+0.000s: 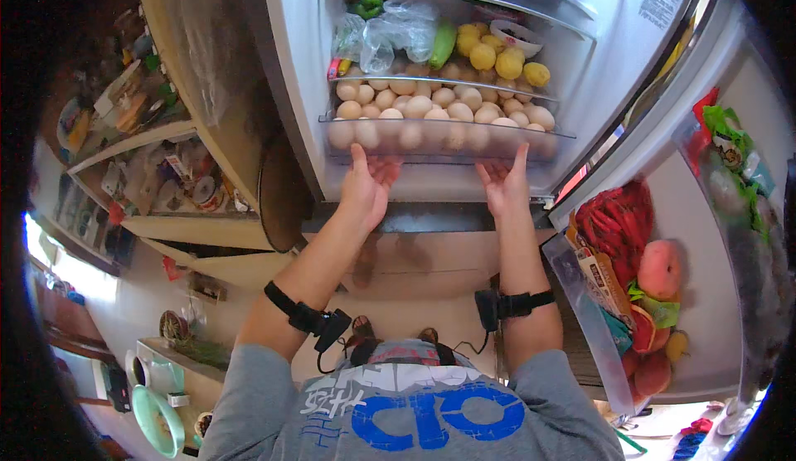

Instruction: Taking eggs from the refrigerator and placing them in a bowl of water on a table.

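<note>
A clear plastic drawer (444,144) full of brown eggs (418,107) sits at the bottom of a refrigerator. Under its front left part is my left hand (367,187), thumb up against the front panel and fingers below the lower edge. My right hand (507,181) holds the front right part the same way. The fingertips are partly hidden beneath the drawer. Just above the eggs, a glass shelf (460,80) carries yellow lemons (482,57), a green gourd (443,44), clear plastic bags (398,29) and a white bowl (517,38) with dark contents.
The refrigerator door (703,312) stands wide at my right, its bins holding red chillies (615,221), peaches (659,268) and packets. A wooden cabinet (199,228) with cluttered shelves borders the left side. Lower left is a green plastic basin (155,420).
</note>
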